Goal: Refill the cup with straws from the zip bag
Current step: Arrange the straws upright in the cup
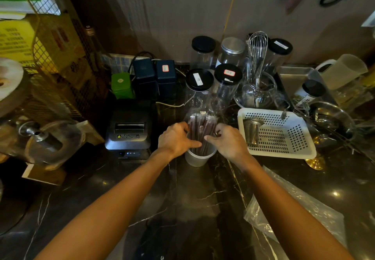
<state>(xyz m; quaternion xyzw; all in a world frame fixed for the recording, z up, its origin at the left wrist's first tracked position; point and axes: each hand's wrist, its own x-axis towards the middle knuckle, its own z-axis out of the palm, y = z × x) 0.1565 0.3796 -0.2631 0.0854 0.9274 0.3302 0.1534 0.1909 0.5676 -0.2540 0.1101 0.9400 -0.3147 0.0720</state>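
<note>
A white translucent cup stands on the dark marble counter in front of me. A bundle of dark, individually wrapped straws stands upright in it, tops fanned out above the rim. My left hand presses against the bundle from the left, thumb pointing right. My right hand closes on the bundle from the right. Both hands sit just above the cup's rim. The clear zip bag lies flat and crumpled on the counter at the lower right, beside my right forearm.
A black receipt printer sits left of the cup. A white perforated tray with a metal strainer lies to the right. Clear jars with black lids and a whisk stand behind. A glass dome is far left.
</note>
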